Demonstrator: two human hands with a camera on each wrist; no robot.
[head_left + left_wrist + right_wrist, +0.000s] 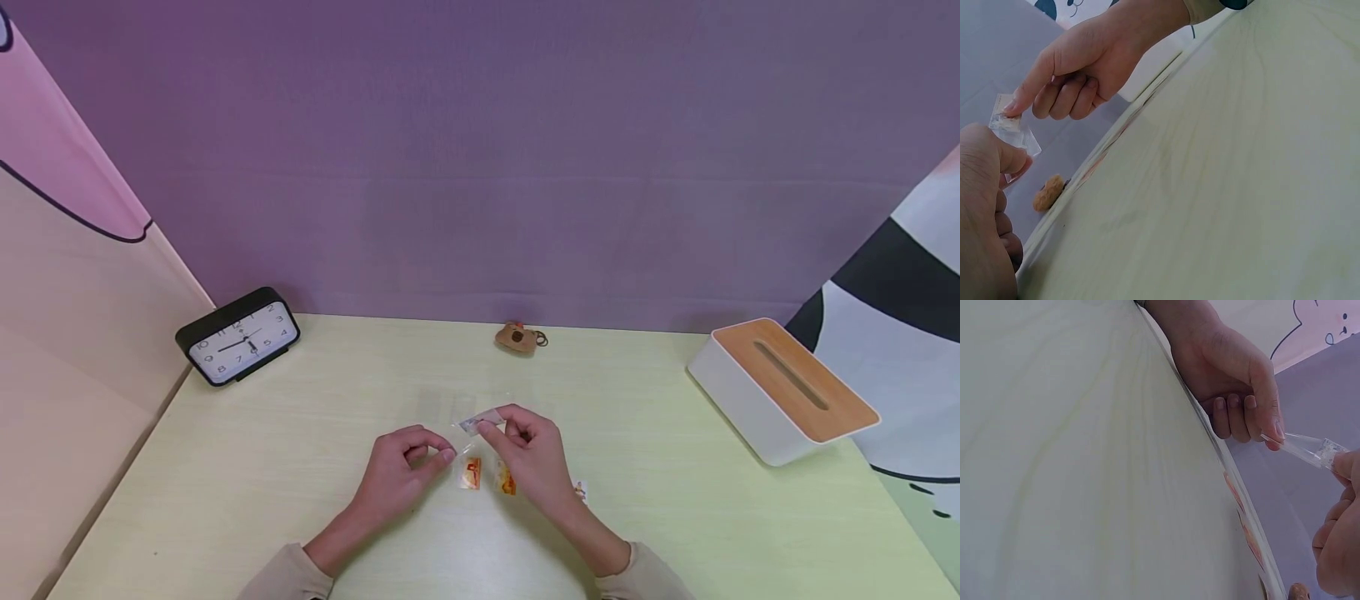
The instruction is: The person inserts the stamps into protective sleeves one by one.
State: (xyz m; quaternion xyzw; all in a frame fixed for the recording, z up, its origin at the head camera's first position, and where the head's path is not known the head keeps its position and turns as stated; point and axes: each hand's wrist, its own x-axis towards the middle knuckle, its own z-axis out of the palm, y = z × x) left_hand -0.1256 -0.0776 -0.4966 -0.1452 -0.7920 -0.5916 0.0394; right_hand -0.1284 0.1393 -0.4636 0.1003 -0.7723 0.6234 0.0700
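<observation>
Over the table, a small clear plastic bag (1302,447) is stretched between the two hands. My left hand (401,467) pinches one end of it between thumb and index finger. At the other end, my right hand (532,458) pinches it together with a small whitish printed piece (474,423); I cannot tell whether that piece lies inside the bag. Below the hands, an orange printed packet (471,473) lies on the table, and a second orange-yellow packet (506,479) is partly covered by the right hand. A small white printed piece (581,490) shows beside the right wrist.
Faint clear plastic sleeves (462,407) lie just beyond the hands. A brown plush keychain (517,337) sits at the table's back edge. At the back left stands a black-framed clock (243,342); on the right, a white tissue box (750,417) with a wooden lid.
</observation>
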